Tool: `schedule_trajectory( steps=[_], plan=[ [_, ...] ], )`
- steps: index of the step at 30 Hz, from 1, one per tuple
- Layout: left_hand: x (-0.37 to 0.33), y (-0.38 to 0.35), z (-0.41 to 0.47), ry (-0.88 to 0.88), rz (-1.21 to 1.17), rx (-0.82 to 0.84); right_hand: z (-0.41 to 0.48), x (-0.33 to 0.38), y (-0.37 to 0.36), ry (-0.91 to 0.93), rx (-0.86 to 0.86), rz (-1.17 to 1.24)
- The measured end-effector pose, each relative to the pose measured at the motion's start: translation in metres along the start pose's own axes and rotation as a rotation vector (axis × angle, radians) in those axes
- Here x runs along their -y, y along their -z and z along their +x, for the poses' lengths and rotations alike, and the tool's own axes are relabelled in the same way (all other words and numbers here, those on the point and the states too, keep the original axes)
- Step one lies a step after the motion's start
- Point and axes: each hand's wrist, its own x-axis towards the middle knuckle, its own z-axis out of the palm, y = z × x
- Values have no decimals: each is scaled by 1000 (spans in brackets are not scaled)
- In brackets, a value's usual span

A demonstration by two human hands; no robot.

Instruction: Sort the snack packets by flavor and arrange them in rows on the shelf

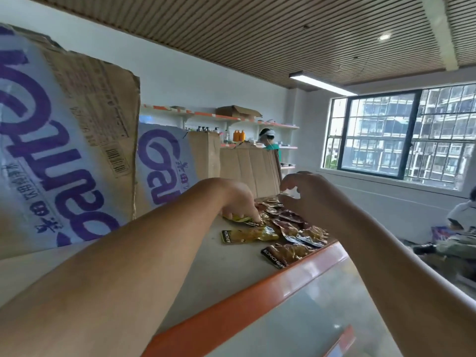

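Your left hand (239, 199) pinches a yellow packet (238, 219) lying on the shelf (257, 287), while your right hand (309, 194) hovers just beside it, fingers loosely curled and holding nothing, over the brown packets (289, 224) heaped beneath it.

The shelf (231, 267) is pale cream on top, with a glossy orange front edge. The yellow packet (238, 218) and the golden packet (251, 234) have black ends with white letters, and the brown packets (288, 251) are dark and shiny. The cardboard boxes (77, 124) are brown with a white band and big purple letters, and the ceiling (283, 34) has thin brown stripes.
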Motion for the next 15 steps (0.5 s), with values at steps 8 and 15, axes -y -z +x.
schedule_trajectory(
  steps=[8,15],
  plan=[
    [-10,-27,31,134,131,124,110,-23,-62,240,516,-10],
    [11,-40,22,366,76,48,163,-3,-98,422,740,-63]
  ],
)
